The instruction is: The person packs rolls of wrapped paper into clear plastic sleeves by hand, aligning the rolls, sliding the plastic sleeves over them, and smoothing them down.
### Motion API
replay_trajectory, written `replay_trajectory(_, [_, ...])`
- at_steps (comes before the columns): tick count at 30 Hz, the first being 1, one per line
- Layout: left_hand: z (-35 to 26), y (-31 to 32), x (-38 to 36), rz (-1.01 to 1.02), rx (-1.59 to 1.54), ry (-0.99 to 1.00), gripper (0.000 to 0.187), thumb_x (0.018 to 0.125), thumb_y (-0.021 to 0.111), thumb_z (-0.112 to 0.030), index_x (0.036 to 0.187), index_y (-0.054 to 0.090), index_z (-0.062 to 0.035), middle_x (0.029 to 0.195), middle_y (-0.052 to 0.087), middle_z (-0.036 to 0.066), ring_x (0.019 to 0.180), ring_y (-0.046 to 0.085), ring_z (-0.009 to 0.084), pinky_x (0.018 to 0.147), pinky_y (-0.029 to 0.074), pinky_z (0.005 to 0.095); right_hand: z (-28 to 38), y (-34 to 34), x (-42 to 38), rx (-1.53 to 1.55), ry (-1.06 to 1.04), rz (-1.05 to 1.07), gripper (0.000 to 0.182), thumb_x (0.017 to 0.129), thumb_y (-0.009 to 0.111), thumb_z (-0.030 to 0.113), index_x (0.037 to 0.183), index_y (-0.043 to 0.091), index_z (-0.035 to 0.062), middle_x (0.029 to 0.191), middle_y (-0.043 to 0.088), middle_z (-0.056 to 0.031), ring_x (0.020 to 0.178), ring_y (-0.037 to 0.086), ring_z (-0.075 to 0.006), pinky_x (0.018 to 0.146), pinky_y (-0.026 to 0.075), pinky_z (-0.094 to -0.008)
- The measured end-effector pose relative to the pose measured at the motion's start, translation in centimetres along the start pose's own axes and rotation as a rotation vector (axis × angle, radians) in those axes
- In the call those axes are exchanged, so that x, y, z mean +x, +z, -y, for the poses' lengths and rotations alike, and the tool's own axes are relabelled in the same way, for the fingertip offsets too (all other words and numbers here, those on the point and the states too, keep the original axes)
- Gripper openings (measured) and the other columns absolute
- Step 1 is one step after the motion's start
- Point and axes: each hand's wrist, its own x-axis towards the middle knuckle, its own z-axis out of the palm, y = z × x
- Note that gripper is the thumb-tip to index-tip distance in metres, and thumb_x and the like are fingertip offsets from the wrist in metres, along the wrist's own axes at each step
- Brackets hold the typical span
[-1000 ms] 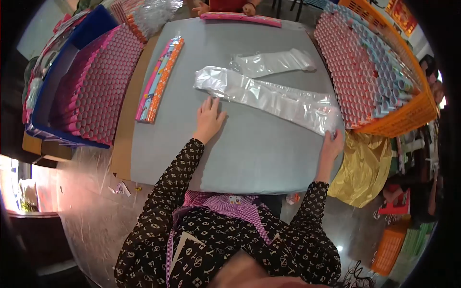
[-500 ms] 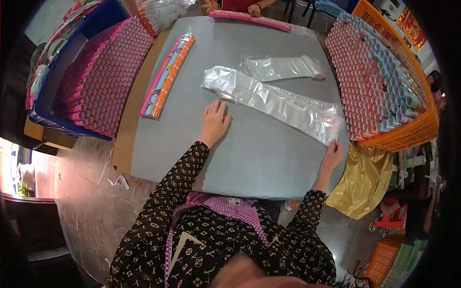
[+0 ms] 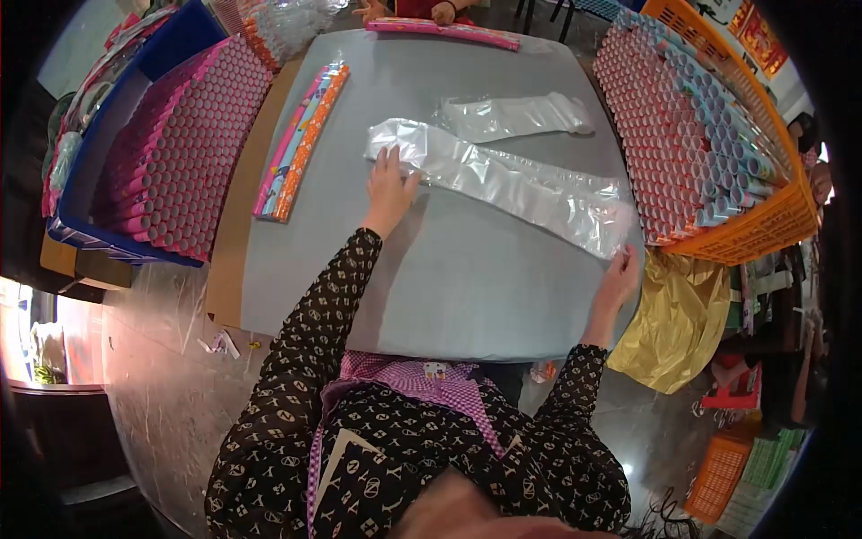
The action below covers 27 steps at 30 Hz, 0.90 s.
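Observation:
A long clear plastic sleeve lies slanted across the grey table. My left hand rests at its left end, fingers stretched out and touching the film. At the lower right corner of the sleeve, my right hand pinches the edge between thumb and fingers. Behind it lies a second clear plastic sleeve, which neither hand touches. To the left of my left hand, a bundle of patterned wrapping paper rolls in pink, blue and orange lies on the table.
A blue crate of pink rolls stands on the left. On the right is an orange crate full of rolls. Across the grey table, another person's hands hold a pink roll bundle. Gold film hangs at right.
My left hand has moved forward from the bare tabletop onto the left end of the sleeve. My right hand keeps its pinch on the corner. The whole view has shifted slightly.

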Motion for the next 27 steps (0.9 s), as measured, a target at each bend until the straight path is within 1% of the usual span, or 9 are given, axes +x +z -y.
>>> replay_trajectory(7, [0.5,1.3,0.6,0.134,0.231,0.048,0.052,0.087,0.062,-0.033,0.135,0.050,-0.0151,0.142,0.043,0.023,0.124,0.044,0.0430,0.098,0.037,0.0546,-0.9,-1.3,0.7,-0.081,-0.056,0.026,0.020,0.094,0.055,0.010,0.107,0.063,-0.0034,0.099,0.067,-0.0146,0.087,0.063,-0.0242,0.077,0.049,-0.0327])
replay_trajectory(10, [1.2,0.8,0.0,0.196,0.263,0.035,0.045,0.091,0.058,-0.034,0.132,0.054,-0.0163,0.143,0.044,0.022,0.125,0.044,0.0444,0.100,0.037,0.0546,-1.5,-1.8,1.0,-0.279,-0.258,-0.071,0.019,0.094,0.056,0.010,0.105,0.064,-0.0037,0.098,0.067,-0.0162,0.087,0.064,-0.0259,0.077,0.049,-0.0337])
replay_trajectory(12, [1.1,0.2,-0.8,0.168,0.258,0.055,0.038,0.091,0.058,-0.031,0.126,0.059,-0.0159,0.140,0.047,0.020,0.122,0.046,0.0425,0.099,0.037,0.0551,-0.8,-2.0,1.1,-0.224,-0.325,-0.146,0.016,0.090,0.058,0.008,0.101,0.066,-0.0006,0.090,0.066,-0.0186,0.081,0.062,-0.0355,0.074,0.049,-0.0398])
replay_trajectory(16, [1.5,-1.1,-1.4,0.121,0.259,0.155,0.035,0.090,0.060,-0.026,0.123,0.059,-0.0131,0.131,0.054,0.020,0.117,0.051,0.0399,0.096,0.041,0.0497,0.9,-2.1,1.4,-0.129,-0.212,-0.135,0.014,0.090,0.059,0.008,0.098,0.066,-0.0003,0.090,0.066,-0.0184,0.083,0.062,-0.0349,0.074,0.049,-0.0397])
replay_trajectory(18, [1.4,-1.7,-1.6,0.131,0.286,0.139,0.039,0.089,0.061,-0.025,0.125,0.058,-0.0102,0.130,0.055,0.021,0.113,0.053,0.0404,0.095,0.043,0.0461,0.5,-2.1,1.7,-0.083,-0.310,-0.109,0.014,0.089,0.059,0.008,0.098,0.065,-0.0011,0.091,0.066,-0.0177,0.081,0.062,-0.0346,0.073,0.049,-0.0388])
replay_trajectory(20, [3.5,-0.7,-1.7,0.126,0.198,0.178,0.041,0.089,0.061,-0.029,0.127,0.058,-0.0130,0.135,0.050,0.019,0.115,0.052,0.0408,0.096,0.042,0.0507,1.8,-2.5,1.7,-0.116,-0.320,-0.144,0.014,0.089,0.060,0.007,0.099,0.065,-0.0020,0.090,0.065,-0.0147,0.080,0.062,-0.0277,0.074,0.049,-0.0355])
replay_trajectory(21, [3.6,-0.7,-1.8,0.071,0.238,0.151,0.042,0.090,0.061,-0.029,0.128,0.057,-0.0113,0.135,0.050,0.022,0.117,0.051,0.0420,0.097,0.041,0.0507,2.2,-2.5,1.8,-0.137,-0.298,-0.154,0.014,0.089,0.060,0.007,0.099,0.065,-0.0020,0.090,0.065,-0.0147,0.080,0.062,-0.0277,0.074,0.049,-0.0355])
replay_trajectory(23, [2.1,-1.6,-2.0,-0.003,0.210,0.108,0.044,0.091,0.060,-0.026,0.131,0.055,-0.0088,0.133,0.049,0.029,0.122,0.048,0.0454,0.100,0.040,0.0516,2.8,-2.4,1.8,0.154,-0.041,-0.162,0.015,0.090,0.061,0.007,0.100,0.065,-0.0028,0.089,0.064,-0.0084,0.081,0.060,-0.0176,0.075,0.049,-0.0312])
replay_trajectory(27, [0.2,-2.2,-2.5,-0.084,0.210,0.218,0.043,0.091,0.061,-0.020,0.129,0.054,-0.0007,0.137,0.047,0.028,0.120,0.051,0.0429,0.098,0.044,0.0455,6.7,-3.1,1.0,0.618,0.198,-0.069,0.016,0.092,0.060,0.008,0.103,0.064,-0.0017,0.096,0.066,-0.0076,0.083,0.061,-0.0158,0.078,0.049,-0.0276])
